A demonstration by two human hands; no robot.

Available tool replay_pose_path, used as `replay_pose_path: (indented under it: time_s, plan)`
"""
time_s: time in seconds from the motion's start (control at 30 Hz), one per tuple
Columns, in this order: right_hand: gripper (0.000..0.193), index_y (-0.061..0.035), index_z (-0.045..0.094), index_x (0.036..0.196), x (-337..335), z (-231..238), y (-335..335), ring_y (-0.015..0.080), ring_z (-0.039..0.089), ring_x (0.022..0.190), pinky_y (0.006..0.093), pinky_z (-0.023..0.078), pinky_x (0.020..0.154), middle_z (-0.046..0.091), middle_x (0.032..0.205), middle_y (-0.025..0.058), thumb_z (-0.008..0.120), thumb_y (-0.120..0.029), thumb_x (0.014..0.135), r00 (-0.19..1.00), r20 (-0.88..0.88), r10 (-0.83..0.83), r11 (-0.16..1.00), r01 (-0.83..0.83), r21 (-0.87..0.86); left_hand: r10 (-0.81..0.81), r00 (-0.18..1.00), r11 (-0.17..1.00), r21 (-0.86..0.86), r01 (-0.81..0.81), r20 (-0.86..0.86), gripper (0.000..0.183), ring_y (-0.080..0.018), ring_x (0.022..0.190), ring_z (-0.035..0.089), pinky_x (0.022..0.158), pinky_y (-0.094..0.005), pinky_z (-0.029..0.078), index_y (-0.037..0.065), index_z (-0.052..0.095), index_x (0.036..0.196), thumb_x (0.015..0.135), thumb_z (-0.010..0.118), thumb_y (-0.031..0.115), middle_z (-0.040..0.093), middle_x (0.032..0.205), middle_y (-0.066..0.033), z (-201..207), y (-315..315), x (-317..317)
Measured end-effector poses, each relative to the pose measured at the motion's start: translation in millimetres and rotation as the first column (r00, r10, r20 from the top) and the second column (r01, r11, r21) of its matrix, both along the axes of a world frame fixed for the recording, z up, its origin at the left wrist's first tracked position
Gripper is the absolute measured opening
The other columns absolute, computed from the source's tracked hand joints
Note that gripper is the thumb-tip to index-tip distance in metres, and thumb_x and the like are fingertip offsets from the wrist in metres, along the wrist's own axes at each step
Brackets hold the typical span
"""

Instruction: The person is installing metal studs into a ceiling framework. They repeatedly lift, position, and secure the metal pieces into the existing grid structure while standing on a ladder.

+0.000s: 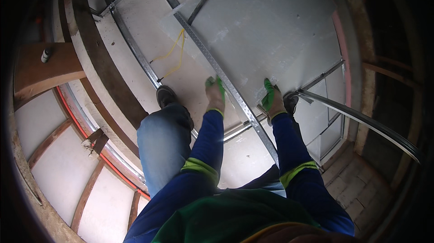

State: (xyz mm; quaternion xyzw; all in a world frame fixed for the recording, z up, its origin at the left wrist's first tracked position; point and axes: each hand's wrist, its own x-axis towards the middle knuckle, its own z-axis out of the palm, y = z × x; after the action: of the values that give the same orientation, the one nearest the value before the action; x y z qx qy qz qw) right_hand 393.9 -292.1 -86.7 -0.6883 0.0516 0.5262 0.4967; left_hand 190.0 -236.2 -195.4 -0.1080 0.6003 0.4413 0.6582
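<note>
A large grey plasterboard sheet [271, 30] lies at a slant across the framing ahead of me. My left hand [215, 92], in a green-fingered glove, is closed at its near left corner, close beside a perforated metal channel [210, 58]. Farther right, my right hand [273, 99] grips the near edge, its gloved thumb raised over the board. Some fingers of both hands are hidden. The channel runs diagonally over the sheet and down between my forearms. A yellow cord [181, 55] lies left of the channel.
Curved timber beams [106, 62] rise on the left, with an orange conduit [74, 118] beyond. A long metal rail [361, 118] extends to the right. My shoes [166, 94] stand among thin metal ceiling profiles [131, 44] and pale panels. Brickwork [346, 188] shows at lower right.
</note>
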Motion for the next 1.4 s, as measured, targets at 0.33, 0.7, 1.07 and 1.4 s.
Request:
replay_pose_path:
  time_s: [0.33, 0.7, 1.07, 1.4]
  plan:
    - [0.042, -0.0023, 0.060, 0.142, 102.9, 80.0, -114.8, 0.0281, 0.071, 0.114, 0.0410, 0.059, 0.097, 0.071, 0.129, 0.0115, 0.069, -0.021, 0.106, 0.992, 0.120, 0.040, 0.999, -0.036, -0.032, -0.253, 0.512, 0.954, -0.125, 0.271, -0.821, 0.068, -0.0360, 0.119, 0.067, 0.105, -0.0439, 0.050, -0.001, 0.052, 0.148, 0.095, 0.077, 0.034, 0.068, 0.130, -0.0231, -16.4, 95.5, -44.7]
    - [0.054, -0.0010, 0.053, 0.151, 117.9, 163.0, -173.1, 0.0290, 0.069, 0.115, 0.0432, 0.056, 0.103, 0.069, 0.133, 0.0148, 0.068, -0.025, 0.105, 0.975, 0.206, 0.085, 0.972, -0.035, -0.233, -0.582, 0.384, 0.749, -0.288, 0.596, -0.717, 0.049, -0.0409, 0.114, 0.071, 0.099, -0.0496, 0.055, 0.006, 0.076, 0.122, 0.092, 0.075, 0.044, 0.072, 0.128, -0.0241, 34.1, 113.4, -63.6]
    - [0.079, 0.0069, 0.062, 0.142, 108.6, 115.5, -164.4, 0.0275, 0.069, 0.116, 0.0361, 0.053, 0.102, 0.072, 0.129, 0.0182, 0.054, -0.062, 0.105, 0.917, 0.251, 0.309, 0.875, -0.170, -0.454, -0.551, -0.159, 0.498, -0.476, 0.725, -0.819, 0.046, -0.0391, 0.104, 0.075, 0.088, -0.0524, 0.059, 0.014, 0.079, 0.116, 0.097, 0.066, 0.054, 0.077, 0.108, -0.0178, 77.5, 150.5, -71.7]
    - [0.083, 0.0057, 0.061, 0.144, 99.4, 108.3, -159.3, 0.0263, 0.069, 0.113, 0.0352, 0.051, 0.104, 0.073, 0.131, 0.0170, 0.047, -0.067, 0.107, 0.882, 0.336, 0.330, 0.885, -0.166, -0.434, -0.543, -0.190, 0.342, -0.422, 0.840, -0.818, 0.044, -0.0366, 0.103, 0.076, 0.090, -0.0489, 0.060, 0.018, 0.082, 0.113, 0.096, 0.068, 0.055, 0.079, 0.106, -0.0175, 131.9, 179.0, -76.6]
